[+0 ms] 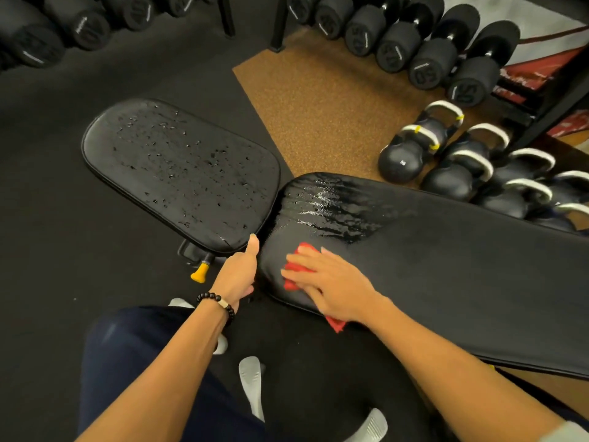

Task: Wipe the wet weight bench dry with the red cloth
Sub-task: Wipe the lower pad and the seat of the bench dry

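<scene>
The black weight bench has two pads. Its seat pad [178,167] at the left is dotted with water drops. The long back pad [446,260] runs to the right and carries a wet glossy patch near its left end. My right hand [331,285] lies flat, fingers straight, pressing the red cloth [294,269] onto the near left end of the back pad; most of the cloth is hidden under the hand. My left hand [239,275] grips the left edge of the back pad, thumb up in the gap between the pads.
A yellow adjustment knob [199,273] sticks out under the seat pad. Several kettlebells [446,161] sit on the floor beyond the back pad. Racks of black dumbbells [414,43] line the back. My legs and the grey bench feet [251,384] are below.
</scene>
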A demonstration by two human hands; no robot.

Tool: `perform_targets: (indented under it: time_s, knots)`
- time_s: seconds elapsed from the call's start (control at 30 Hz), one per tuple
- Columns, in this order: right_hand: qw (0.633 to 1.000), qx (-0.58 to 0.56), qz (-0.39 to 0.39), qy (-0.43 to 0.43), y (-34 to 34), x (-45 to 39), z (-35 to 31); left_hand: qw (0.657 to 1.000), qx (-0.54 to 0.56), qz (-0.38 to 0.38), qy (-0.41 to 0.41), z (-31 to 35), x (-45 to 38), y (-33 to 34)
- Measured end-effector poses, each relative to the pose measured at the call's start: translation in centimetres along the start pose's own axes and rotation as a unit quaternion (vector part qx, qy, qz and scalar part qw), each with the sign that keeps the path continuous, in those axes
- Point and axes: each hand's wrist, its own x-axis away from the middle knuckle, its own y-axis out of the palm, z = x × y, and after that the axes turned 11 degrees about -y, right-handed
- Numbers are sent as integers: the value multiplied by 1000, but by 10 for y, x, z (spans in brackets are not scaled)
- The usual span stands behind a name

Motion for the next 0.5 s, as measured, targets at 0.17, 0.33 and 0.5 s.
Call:
perform_targets:
  time_s: [0.17, 0.33, 0.5]
  knots:
    - [998, 8, 2, 56, 23, -79, -35, 993, -82, 70, 45, 2, 12, -9]
    - [991, -17, -86, -102, 14, -34, -39, 972, -150, 134, 122, 3, 26, -5]
    - [999, -41, -13, -25, -4, -5, -3, 966, -145, 117, 180, 6, 29, 6]
